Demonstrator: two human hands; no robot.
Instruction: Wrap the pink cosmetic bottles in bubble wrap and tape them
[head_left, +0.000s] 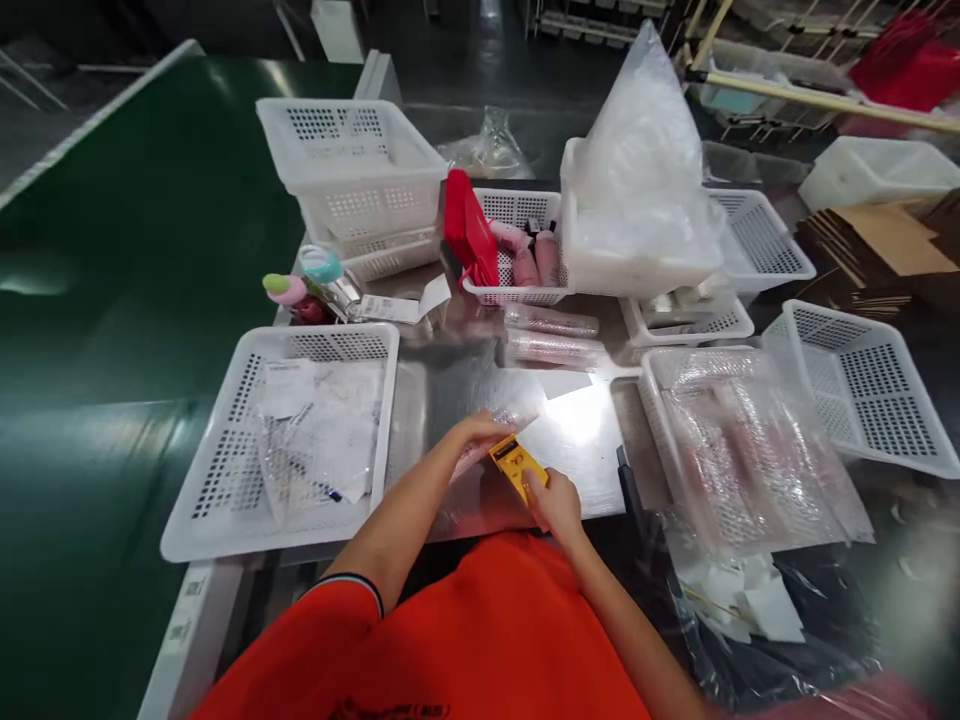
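My right hand (556, 503) is closed round a small yellow hand-held tool (517, 465) with a dark strip at its front end; it looks like a tape dispenser. Close by on the left, my left hand (478, 430) has its fingers bent over a bubble-wrapped pinkish item (471, 458), which is partly hidden by the hand and forearm. The tool's front end is right beside the left fingertips. Both hands are above a shiny metal work surface (577, 450). Just beyond lie two bubble-wrapped rolls (555, 348), side by side.
A white basket (202, 530) with papers and clear bags stands left. Bubble-wrapped packs (739, 450) fill another at right. Behind are a basket of pink bottles (547, 260), a red pouch (470, 230), and a bin of white bags (645, 180). A green conveyor belt (112, 350) runs along the left.
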